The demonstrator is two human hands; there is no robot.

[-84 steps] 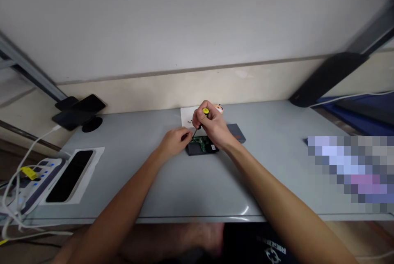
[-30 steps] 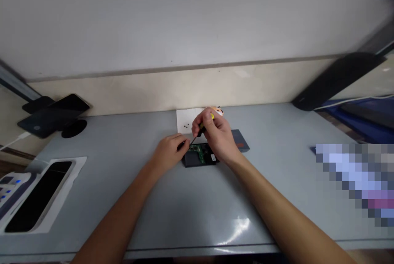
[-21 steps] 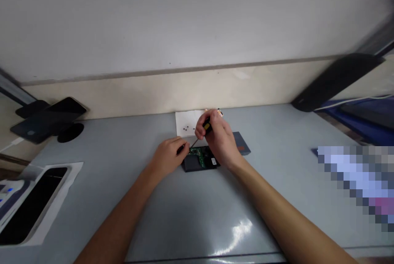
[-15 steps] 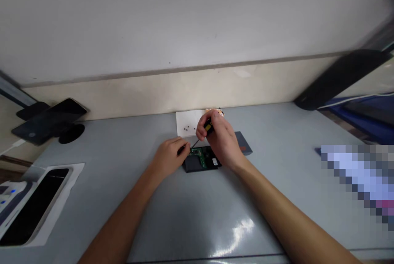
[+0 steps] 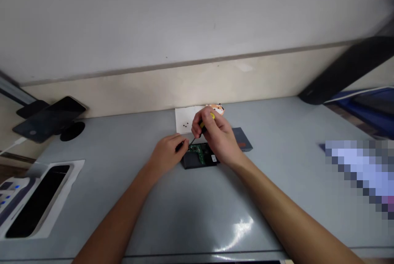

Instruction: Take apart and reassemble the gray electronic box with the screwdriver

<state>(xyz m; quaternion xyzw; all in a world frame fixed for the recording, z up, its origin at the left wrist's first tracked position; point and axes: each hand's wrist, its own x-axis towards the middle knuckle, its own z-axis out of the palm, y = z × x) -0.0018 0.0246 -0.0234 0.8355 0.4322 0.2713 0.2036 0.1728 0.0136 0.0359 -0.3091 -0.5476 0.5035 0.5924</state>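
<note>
A small black device with a green circuit board exposed lies on the grey table. My right hand is closed around a screwdriver with a yellow and black handle, its thin shaft slanting down to the device's far left corner. My left hand rests against the device's left edge, fingers curled and pinched at that corner; what they hold is hidden. Just behind lies a white paper with a few tiny black screws.
A dark grey cover with an orange mark lies right of the device. An orange and white item sits by the paper. A phone on a stand is far left, a black-screened unit near left, a dark lamp arm right.
Both hands stay at the device; the screwdriver handle has turned slightly in my right hand. The view has shifted a little, mostly sideways.
</note>
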